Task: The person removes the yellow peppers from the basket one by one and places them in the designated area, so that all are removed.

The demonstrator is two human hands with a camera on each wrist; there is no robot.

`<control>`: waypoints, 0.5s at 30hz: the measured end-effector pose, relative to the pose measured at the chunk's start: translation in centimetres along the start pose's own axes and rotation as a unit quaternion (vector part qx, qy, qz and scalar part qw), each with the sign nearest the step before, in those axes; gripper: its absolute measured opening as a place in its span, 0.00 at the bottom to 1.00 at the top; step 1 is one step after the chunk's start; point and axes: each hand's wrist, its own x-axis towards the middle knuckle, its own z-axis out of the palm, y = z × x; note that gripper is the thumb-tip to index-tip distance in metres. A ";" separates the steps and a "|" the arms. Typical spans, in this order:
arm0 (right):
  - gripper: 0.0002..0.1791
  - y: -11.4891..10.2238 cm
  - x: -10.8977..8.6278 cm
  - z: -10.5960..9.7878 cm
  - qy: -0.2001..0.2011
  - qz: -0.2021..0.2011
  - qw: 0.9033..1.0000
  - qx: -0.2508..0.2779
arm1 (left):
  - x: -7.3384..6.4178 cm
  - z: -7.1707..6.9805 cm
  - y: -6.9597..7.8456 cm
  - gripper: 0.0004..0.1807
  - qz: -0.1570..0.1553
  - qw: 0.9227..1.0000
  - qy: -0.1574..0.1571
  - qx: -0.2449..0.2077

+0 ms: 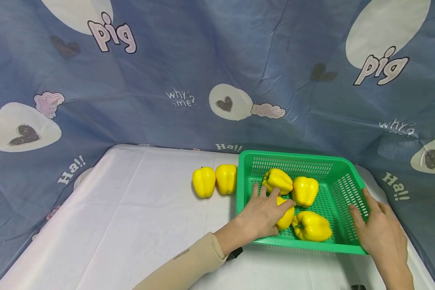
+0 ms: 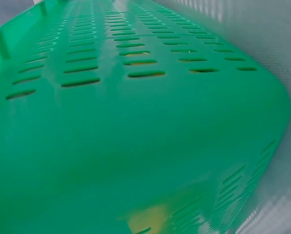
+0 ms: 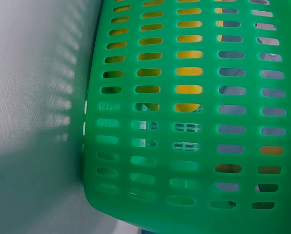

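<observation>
Right of center in the head view, a green basket (image 1: 297, 156) stands on a white cloth (image 1: 148, 217) with 4 yellow peppers inside. The left hand (image 1: 259, 213), coming from the lower left, reaches over the basket's left part with its fingers spread; its thumb lies across the top of a partly covered pepper (image 1: 286, 217), with no closed hold to be seen. The right hand (image 1: 382, 227), at the frame's right, grips the basket's right rim, its thumb inside the wall. The other 3 inside are an upper pepper (image 1: 278, 181), a right-hand pepper (image 1: 305, 191) and a lower pepper (image 1: 313, 226). Outside, just left of the basket, 2 more stand side by side: a left outer pepper (image 1: 204, 182) and a right outer pepper (image 1: 226, 179). Blue printed fabric (image 1: 148, 72) fills the upper frame. Both wrist views show mostly slotted green wall, with yellow visible through some slots.
</observation>
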 end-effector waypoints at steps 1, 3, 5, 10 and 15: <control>0.41 0.0 0.0 0.0 0.001 -0.001 1.000 0.000 | 0.0 0.0 0.0 0.47 0.001 1.000 -0.003 -0.004; 0.41 0.0 0.0 0.0 0.000 -0.002 1.000 0.001 | 0.1 0.0 0.0 0.45 0.002 1.000 -0.005 -0.011; 0.41 0.0 0.1 0.0 -0.001 -0.001 1.000 0.001 | 0.1 0.0 -0.1 0.43 0.004 1.000 -0.002 -0.016; 0.41 0.1 0.1 0.0 -0.004 -0.001 1.000 0.001 | 0.2 0.1 -0.2 0.37 0.017 0.999 0.016 -0.035; 0.41 0.1 0.2 0.0 -0.009 0.004 1.000 -0.001 | 0.1 0.2 -0.3 0.26 0.037 0.998 0.013 -0.058</control>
